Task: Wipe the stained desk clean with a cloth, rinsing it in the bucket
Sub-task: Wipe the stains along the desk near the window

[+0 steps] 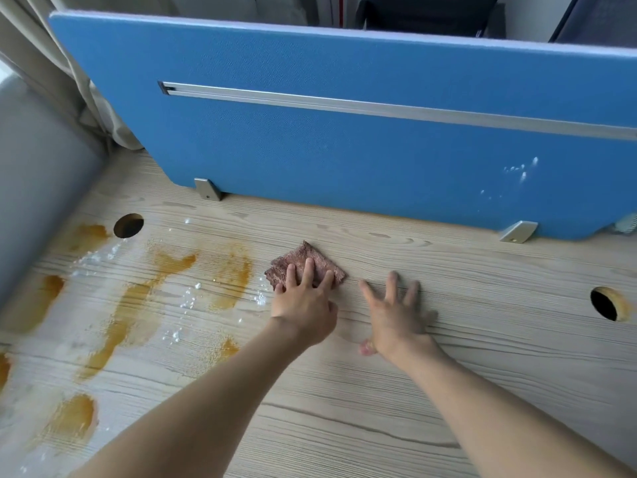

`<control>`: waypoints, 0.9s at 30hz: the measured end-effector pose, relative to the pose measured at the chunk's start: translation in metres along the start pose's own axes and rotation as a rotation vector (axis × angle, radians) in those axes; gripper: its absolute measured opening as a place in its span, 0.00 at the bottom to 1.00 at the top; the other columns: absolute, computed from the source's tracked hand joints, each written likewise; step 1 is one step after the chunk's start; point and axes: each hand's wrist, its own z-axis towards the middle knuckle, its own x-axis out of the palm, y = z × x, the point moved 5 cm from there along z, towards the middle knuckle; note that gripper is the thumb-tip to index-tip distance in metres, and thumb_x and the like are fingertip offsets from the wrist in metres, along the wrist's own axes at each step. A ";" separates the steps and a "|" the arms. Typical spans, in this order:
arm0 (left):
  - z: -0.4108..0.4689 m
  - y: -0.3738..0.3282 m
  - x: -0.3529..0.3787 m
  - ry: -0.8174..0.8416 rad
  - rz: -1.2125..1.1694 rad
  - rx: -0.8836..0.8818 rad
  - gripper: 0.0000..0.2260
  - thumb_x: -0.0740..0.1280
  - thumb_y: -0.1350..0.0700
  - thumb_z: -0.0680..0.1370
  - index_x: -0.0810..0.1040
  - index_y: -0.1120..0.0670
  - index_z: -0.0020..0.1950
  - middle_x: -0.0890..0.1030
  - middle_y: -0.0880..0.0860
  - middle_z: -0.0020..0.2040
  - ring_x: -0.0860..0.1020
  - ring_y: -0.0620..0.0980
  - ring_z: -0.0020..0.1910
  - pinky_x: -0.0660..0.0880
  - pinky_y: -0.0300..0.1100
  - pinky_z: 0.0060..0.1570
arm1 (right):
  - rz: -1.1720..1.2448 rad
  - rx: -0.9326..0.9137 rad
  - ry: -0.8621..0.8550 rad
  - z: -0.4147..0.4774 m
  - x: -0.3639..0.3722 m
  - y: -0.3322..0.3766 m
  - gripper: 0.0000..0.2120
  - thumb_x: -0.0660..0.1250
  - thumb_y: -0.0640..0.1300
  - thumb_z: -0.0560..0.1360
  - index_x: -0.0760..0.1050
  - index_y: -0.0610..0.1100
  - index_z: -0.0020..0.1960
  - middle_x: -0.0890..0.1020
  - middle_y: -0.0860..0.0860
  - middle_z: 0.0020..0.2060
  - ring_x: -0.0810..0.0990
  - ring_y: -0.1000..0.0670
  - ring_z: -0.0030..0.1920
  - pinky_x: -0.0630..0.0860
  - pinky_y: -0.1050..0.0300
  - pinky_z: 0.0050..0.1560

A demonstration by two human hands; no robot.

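Note:
A small folded brown cloth [312, 260] lies flat on the light wood-grain desk [431, 391], near the middle. My left hand [303, 301] presses on the cloth's near half with straight, spread fingers. My right hand [396, 312] rests flat on the bare desk just right of the cloth, fingers spread. Orange-brown stains [138, 305] cover the left part of the desk, with white specks [189, 298] scattered among them. No bucket is in view.
A blue partition panel [344, 132] with a metal rail stands along the desk's far edge on metal brackets. Two round cable holes sit at far left [128, 225] and right [606, 303]. A grey surface [38, 188] borders the left side.

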 end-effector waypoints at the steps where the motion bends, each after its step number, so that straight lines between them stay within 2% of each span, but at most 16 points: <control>1: 0.001 -0.005 0.000 0.004 -0.004 -0.016 0.30 0.52 0.45 0.82 0.45 0.46 0.82 0.39 0.56 0.82 0.41 0.66 0.79 0.52 0.62 0.76 | -0.003 0.001 0.001 -0.001 0.000 0.000 0.57 0.79 0.59 0.67 0.40 0.63 0.79 0.36 0.43 0.78 0.39 0.29 0.77 0.62 0.22 0.66; 6: -0.005 -0.003 0.006 0.024 0.080 0.038 0.31 0.53 0.45 0.82 0.43 0.44 0.82 0.37 0.55 0.81 0.40 0.65 0.79 0.51 0.61 0.77 | -0.004 0.000 0.002 0.000 -0.001 0.001 0.57 0.79 0.59 0.67 0.40 0.63 0.79 0.36 0.43 0.79 0.39 0.29 0.77 0.62 0.23 0.66; 10: 0.024 -0.002 -0.017 -0.015 0.062 -0.053 0.30 0.53 0.47 0.82 0.45 0.47 0.82 0.41 0.57 0.82 0.44 0.67 0.79 0.51 0.62 0.75 | -0.009 0.003 -0.002 0.003 0.002 0.000 0.58 0.79 0.60 0.66 0.39 0.63 0.79 0.36 0.43 0.78 0.40 0.30 0.77 0.63 0.23 0.65; 12: 0.021 -0.016 -0.013 -0.012 0.033 -0.034 0.30 0.53 0.47 0.81 0.47 0.48 0.81 0.41 0.58 0.82 0.43 0.68 0.79 0.50 0.62 0.76 | -0.012 0.000 0.004 0.004 0.003 0.000 0.58 0.79 0.60 0.66 0.39 0.63 0.79 0.35 0.43 0.78 0.39 0.29 0.77 0.62 0.22 0.65; 15: 0.016 -0.016 -0.006 -0.019 0.068 0.057 0.30 0.53 0.48 0.81 0.46 0.47 0.82 0.41 0.56 0.82 0.42 0.66 0.79 0.48 0.60 0.77 | -0.008 -0.017 0.017 0.007 0.002 0.000 0.59 0.79 0.59 0.66 0.38 0.63 0.79 0.34 0.43 0.78 0.37 0.29 0.77 0.58 0.21 0.67; 18: 0.037 -0.008 -0.021 -0.029 0.020 0.016 0.30 0.53 0.50 0.81 0.46 0.46 0.82 0.41 0.55 0.82 0.42 0.65 0.79 0.48 0.60 0.77 | -0.065 -0.072 0.056 0.010 -0.002 -0.003 0.59 0.79 0.62 0.65 0.39 0.61 0.79 0.30 0.42 0.77 0.34 0.29 0.76 0.51 0.20 0.69; 20: 0.042 -0.016 -0.024 -0.016 -0.011 -0.003 0.30 0.53 0.51 0.81 0.46 0.48 0.82 0.40 0.56 0.82 0.41 0.66 0.79 0.48 0.60 0.77 | -0.071 -0.097 0.074 0.013 -0.005 -0.005 0.58 0.78 0.63 0.64 0.41 0.60 0.79 0.29 0.42 0.77 0.32 0.29 0.76 0.51 0.20 0.69; 24: 0.039 -0.015 -0.017 0.002 0.042 0.070 0.33 0.55 0.54 0.79 0.44 0.45 0.82 0.39 0.54 0.82 0.39 0.64 0.79 0.48 0.59 0.78 | -0.024 -0.104 0.096 0.016 -0.010 -0.002 0.55 0.78 0.60 0.67 0.42 0.61 0.79 0.28 0.43 0.77 0.33 0.28 0.76 0.52 0.18 0.67; 27: 0.059 -0.011 -0.032 -0.001 0.014 -0.011 0.32 0.56 0.52 0.80 0.45 0.46 0.82 0.39 0.55 0.82 0.41 0.65 0.79 0.50 0.59 0.77 | -0.047 -0.105 0.059 0.015 -0.008 0.000 0.56 0.78 0.60 0.68 0.39 0.61 0.79 0.30 0.42 0.77 0.34 0.27 0.76 0.53 0.18 0.66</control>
